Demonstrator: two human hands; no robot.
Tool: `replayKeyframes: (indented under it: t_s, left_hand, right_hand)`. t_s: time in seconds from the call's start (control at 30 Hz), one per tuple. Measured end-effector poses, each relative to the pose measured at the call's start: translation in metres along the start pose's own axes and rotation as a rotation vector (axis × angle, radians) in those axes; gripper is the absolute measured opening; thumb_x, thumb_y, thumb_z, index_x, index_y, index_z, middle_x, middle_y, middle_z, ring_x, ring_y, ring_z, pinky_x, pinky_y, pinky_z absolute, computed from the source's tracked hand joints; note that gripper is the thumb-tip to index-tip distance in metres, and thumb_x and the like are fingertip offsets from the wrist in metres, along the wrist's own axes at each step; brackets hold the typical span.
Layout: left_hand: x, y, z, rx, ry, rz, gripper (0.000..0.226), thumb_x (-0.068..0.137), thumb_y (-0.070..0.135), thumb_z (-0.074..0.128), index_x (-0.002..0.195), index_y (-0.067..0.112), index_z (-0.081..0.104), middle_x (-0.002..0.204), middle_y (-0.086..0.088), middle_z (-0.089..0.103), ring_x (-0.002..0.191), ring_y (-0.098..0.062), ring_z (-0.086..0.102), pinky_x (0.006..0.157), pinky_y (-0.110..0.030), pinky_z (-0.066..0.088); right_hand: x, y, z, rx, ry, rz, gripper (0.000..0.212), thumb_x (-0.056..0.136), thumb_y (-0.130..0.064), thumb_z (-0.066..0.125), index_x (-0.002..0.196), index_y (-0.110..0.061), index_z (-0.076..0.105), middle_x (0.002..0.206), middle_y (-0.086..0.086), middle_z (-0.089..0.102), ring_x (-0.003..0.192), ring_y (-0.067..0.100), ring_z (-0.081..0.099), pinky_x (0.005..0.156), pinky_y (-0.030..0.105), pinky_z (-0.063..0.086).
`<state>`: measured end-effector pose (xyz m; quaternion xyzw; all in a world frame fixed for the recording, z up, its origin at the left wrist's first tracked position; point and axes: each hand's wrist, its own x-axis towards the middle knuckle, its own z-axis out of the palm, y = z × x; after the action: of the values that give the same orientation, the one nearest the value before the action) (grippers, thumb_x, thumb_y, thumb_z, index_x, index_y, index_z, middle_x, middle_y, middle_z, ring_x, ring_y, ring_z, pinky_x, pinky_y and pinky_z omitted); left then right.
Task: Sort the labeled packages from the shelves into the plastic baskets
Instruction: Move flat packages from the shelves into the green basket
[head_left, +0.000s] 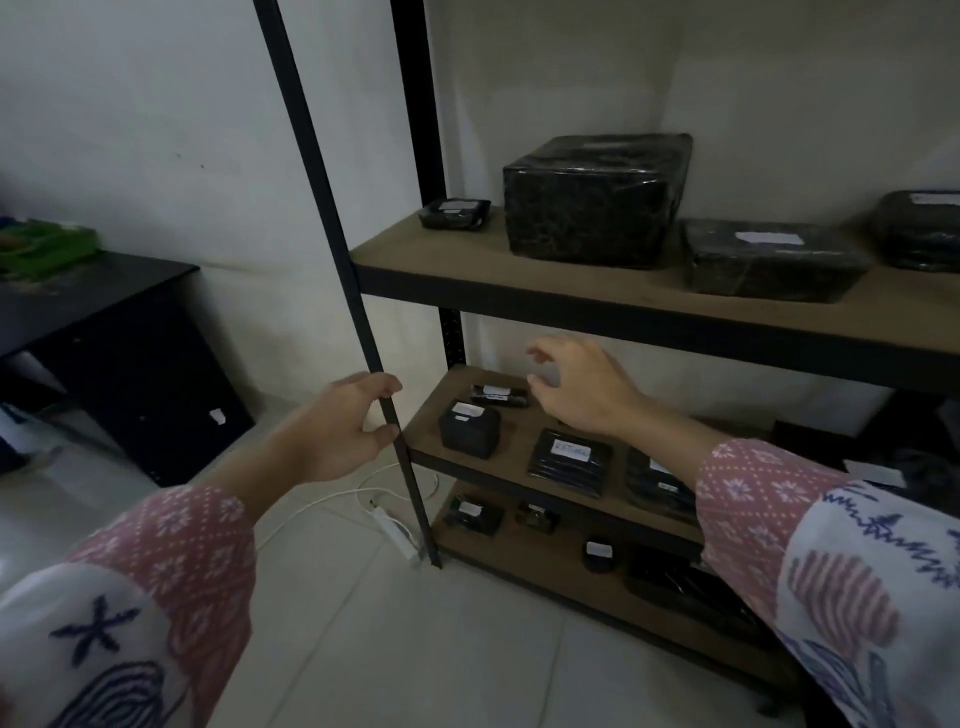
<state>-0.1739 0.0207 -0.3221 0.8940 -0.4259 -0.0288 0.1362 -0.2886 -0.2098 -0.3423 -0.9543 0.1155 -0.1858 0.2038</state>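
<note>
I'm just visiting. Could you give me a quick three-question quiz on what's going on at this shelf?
1. True or false: the left hand grips the shelf post.
2. What does the right hand hold? A) a package B) nothing C) a cable
3. Fill in: the biggest package sits on the ___ of the three visible shelves.

Key: 1 true. 2 B: its fingers are spread over the middle shelf, above a small tube package. 3 top.
</note>
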Motion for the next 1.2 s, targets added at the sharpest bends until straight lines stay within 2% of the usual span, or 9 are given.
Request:
replayKeyframes:
  t_s: [0.3, 0.47, 0.57, 0.63, 0.7, 0.83, 0.97, 1.1, 1.2]
  left_hand:
    - [0.081, -0.088, -0.012, -0.070, 0.078, 0.090, 0.044, 0.087, 0.017, 0.060, 0.130, 0.012, 0.048, 0.131, -0.005, 0.053, 0.122, -0.021, 0.049, 0.101, -0.031, 0.038]
    - [0.142, -0.107, -0.016, -0.061, 0.145, 0.195, 0.045, 0.088, 0.017, 0.059, 0.131, 0.012, 0.046, 0.133, -0.003, 0.048, 0.117, -0.022, 0.050, 0.097, -0.030, 0.038]
    - [0.193, -0.112, -0.019, -0.020, 0.183, 0.316, 0.040, 0.087, 0.020, 0.060, 0.125, 0.011, 0.050, 0.121, -0.005, 0.051, 0.110, -0.022, 0.051, 0.090, -0.032, 0.043]
    - [0.226, -0.115, -0.018, 0.027, 0.189, 0.400, 0.039, 0.088, 0.028, 0.059, 0.122, 0.011, 0.050, 0.116, -0.006, 0.052, 0.106, -0.023, 0.052, 0.087, -0.037, 0.045]
    - [0.255, -0.121, -0.013, 0.086, 0.161, 0.455, 0.049, 0.090, 0.038, 0.053, 0.130, 0.010, 0.045, 0.126, -0.008, 0.050, 0.114, -0.024, 0.049, 0.093, -0.038, 0.043]
    - [0.285, -0.139, 0.002, 0.156, 0.131, 0.559, 0.070, 0.091, 0.061, 0.024, 0.138, 0.012, 0.040, 0.139, -0.005, 0.046, 0.126, -0.022, 0.045, 0.106, -0.040, 0.034]
    - [0.289, -0.150, 0.009, 0.129, 0.186, 0.625, 0.061, 0.095, 0.052, 0.024, 0.132, 0.010, 0.049, 0.131, -0.006, 0.056, 0.119, -0.022, 0.055, 0.101, -0.040, 0.042]
    - [0.291, -0.153, 0.015, 0.112, 0.247, 0.666, 0.055, 0.094, 0.048, 0.033, 0.128, 0.010, 0.054, 0.130, -0.006, 0.057, 0.120, -0.019, 0.055, 0.101, -0.037, 0.044]
    - [0.292, -0.154, 0.015, 0.109, 0.248, 0.674, 0.054, 0.094, 0.047, 0.034, 0.128, 0.010, 0.055, 0.130, -0.006, 0.058, 0.120, -0.019, 0.055, 0.101, -0.036, 0.044]
  right_hand:
    - [0.080, -0.016, 0.029, 0.050, 0.067, -0.019, 0.035, 0.088, -0.017, 0.058, 0.122, -0.012, 0.058, 0.114, 0.004, 0.062, 0.107, 0.015, 0.057, 0.092, 0.036, 0.049]
    - [0.160, -0.021, 0.042, 0.160, 0.240, 0.021, 0.032, 0.086, -0.011, 0.062, 0.118, -0.008, 0.060, 0.110, 0.006, 0.063, 0.097, 0.009, 0.056, 0.084, 0.015, 0.043]
    - [0.217, -0.021, 0.049, 0.164, 0.316, 0.056, 0.035, 0.086, -0.012, 0.062, 0.121, -0.007, 0.058, 0.113, 0.008, 0.060, 0.102, 0.011, 0.053, 0.089, 0.020, 0.043]
    - [0.256, -0.017, 0.055, 0.150, 0.337, 0.130, 0.038, 0.087, -0.014, 0.060, 0.124, -0.008, 0.054, 0.120, 0.008, 0.056, 0.110, 0.014, 0.051, 0.093, 0.020, 0.038]
    - [0.295, -0.007, 0.061, 0.200, 0.341, 0.242, 0.037, 0.088, -0.016, 0.059, 0.124, -0.009, 0.051, 0.124, 0.007, 0.053, 0.115, 0.018, 0.050, 0.094, 0.024, 0.040]
    - [0.364, 0.021, 0.075, 0.250, 0.301, 0.590, 0.048, 0.090, -0.034, 0.050, 0.127, -0.004, 0.045, 0.129, 0.014, 0.051, 0.117, 0.031, 0.049, 0.100, 0.042, 0.043]
    - [0.401, 0.033, 0.083, 0.278, 0.282, 0.806, 0.053, 0.079, -0.056, 0.053, 0.110, -0.013, 0.060, 0.110, 0.004, 0.061, 0.102, 0.027, 0.057, 0.091, 0.034, 0.045]
    - [0.424, 0.031, 0.080, 0.441, 0.209, 0.869, 0.054, 0.073, -0.038, 0.076, 0.114, -0.007, 0.057, 0.108, 0.005, 0.059, 0.102, 0.024, 0.058, 0.081, 0.029, 0.046]
    - [0.424, 0.025, 0.071, 0.697, 0.221, 0.887, 0.059, 0.065, -0.023, 0.084, 0.115, -0.005, 0.058, 0.109, 0.005, 0.064, 0.096, 0.021, 0.063, 0.087, 0.032, 0.052]
